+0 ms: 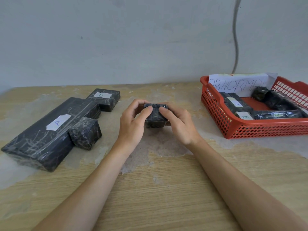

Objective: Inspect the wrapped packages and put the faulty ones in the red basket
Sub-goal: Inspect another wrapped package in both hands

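**Small black package held between both hands at mid-tabletop**

Two bare forearms reach forward over the tabletop (158,189), a pale wood-grain surface with worn, whitish patches. The left hand (131,124) and the right hand (179,125) both grasp the small package (155,118) between them. Their fingers curl over its far edge and their thumbs press on its top. It is a blocky cube in glossy, creased black film. I cannot tell whether it rests on the tabletop or is just off it.

To the left, well apart from the hands, lies a long flat package (41,139) in scuffed black wrap with a white "A" label. A cube package (85,132) touches its right side, and a flatter B package (106,99) lies at its far end.

To the right stands the red basket (250,129), a plastic lattice tray. It holds several black wrapped bundles (236,101), two showing "B" labels. A hand-lettered paper sign (240,84) leans at its back wall. Behind, a grey cable (235,39) runs down the pale wall.
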The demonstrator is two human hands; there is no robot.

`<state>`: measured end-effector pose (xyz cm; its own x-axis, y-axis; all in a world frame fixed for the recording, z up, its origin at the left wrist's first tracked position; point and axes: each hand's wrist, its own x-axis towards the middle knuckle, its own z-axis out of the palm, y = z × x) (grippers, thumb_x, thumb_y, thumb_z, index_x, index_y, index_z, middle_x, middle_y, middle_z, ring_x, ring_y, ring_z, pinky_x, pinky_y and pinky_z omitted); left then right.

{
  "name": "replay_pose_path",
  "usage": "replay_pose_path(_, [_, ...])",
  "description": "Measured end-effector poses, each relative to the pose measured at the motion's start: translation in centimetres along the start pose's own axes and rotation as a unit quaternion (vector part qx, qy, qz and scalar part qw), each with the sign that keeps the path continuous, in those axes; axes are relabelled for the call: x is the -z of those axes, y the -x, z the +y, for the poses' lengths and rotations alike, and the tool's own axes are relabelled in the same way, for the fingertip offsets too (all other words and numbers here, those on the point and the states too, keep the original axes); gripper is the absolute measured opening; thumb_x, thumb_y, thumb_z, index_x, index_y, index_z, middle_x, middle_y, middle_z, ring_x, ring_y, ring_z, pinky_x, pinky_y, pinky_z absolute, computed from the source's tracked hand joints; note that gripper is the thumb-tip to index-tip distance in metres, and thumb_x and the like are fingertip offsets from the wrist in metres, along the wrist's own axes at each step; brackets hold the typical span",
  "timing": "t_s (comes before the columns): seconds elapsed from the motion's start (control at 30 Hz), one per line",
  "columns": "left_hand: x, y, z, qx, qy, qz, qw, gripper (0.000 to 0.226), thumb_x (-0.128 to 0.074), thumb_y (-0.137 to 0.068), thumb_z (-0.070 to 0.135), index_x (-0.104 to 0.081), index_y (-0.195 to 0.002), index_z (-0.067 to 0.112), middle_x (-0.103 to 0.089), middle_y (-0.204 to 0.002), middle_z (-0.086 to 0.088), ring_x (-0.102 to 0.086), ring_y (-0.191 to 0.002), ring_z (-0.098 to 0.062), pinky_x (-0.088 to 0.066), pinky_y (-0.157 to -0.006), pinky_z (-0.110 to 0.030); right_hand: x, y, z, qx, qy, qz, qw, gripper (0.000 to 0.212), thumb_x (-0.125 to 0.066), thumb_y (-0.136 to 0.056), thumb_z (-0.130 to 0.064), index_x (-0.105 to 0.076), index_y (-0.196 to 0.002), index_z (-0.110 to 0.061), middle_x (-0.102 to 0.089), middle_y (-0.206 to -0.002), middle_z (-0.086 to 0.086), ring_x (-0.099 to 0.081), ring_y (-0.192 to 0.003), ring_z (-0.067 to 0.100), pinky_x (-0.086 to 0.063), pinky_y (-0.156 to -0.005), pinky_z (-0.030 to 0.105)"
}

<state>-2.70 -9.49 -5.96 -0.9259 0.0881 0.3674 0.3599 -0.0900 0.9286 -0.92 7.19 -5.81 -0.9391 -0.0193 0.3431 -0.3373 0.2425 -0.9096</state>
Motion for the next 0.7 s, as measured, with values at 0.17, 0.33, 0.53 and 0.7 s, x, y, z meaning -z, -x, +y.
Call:
replay_pose_path(0.17, [0.6,0.0,0.0,-0.009,-0.019,-0.032,0.999,0.029,-0.070,-0.083,0.040,-0.071,-0.105,0.020,-0.073,-0.099,0.003,-0.068,-0.101,-0.020,-0.053,-0.087,-0.034,-0.1,-0.2,0.2,-0.002,-0.003,0.009,1.000,0.032,-0.055,-0.099,-0.047,-0.078,-0.109,-0.027,-0.078,-0.099,0.010,-0.072,-0.102,0.040,-0.055,-0.088,0.066])
replay_pose_path(0.33, [0.5,0.1,0.3,0.020,0.000,-0.016,1.000,0.027,-0.068,-0.089,0.040,-0.073,-0.110,0.023,-0.076,-0.108,0.000,-0.071,-0.108,-0.022,-0.055,-0.099,-0.046,0.1,0.3,-0.5,0.024,0.065,0.008,0.998,0.031,-0.068,-0.098,-0.041,-0.077,-0.123,-0.023,-0.080,-0.112,-0.008,-0.073,-0.110,0.011,-0.061,-0.094,0.047])
replay_pose_path(0.53, [1.5,-0.8,0.4,0.164,-0.042,0.056,0.984,0.061,-0.051,-0.089,0.081,-0.077,-0.114,0.032,-0.079,-0.114,0.003,-0.072,-0.113,-0.022,-0.052,-0.108,-0.056,-0.6,0.6,-0.3,0.192,0.205,0.001,0.960,0.054,-0.072,-0.100,-0.037,-0.064,-0.143,-0.004,-0.066,-0.145,0.013,-0.062,-0.137,0.025,-0.054,-0.112,0.046])
replay_pose_path(0.7, [1.4,-1.1,1.3,0.223,0.143,0.031,0.964,0.034,-0.064,-0.102,0.030,-0.071,-0.128,0.008,-0.078,-0.107,-0.012,-0.074,-0.093,-0.025,-0.059,-0.074,-0.035,-0.2,0.7,-0.6,0.212,0.194,0.012,0.958,0.057,-0.085,-0.090,-0.034,-0.069,-0.140,-0.012,-0.054,-0.159,0.009,-0.049,-0.150,0.019,-0.043,-0.122,0.039])
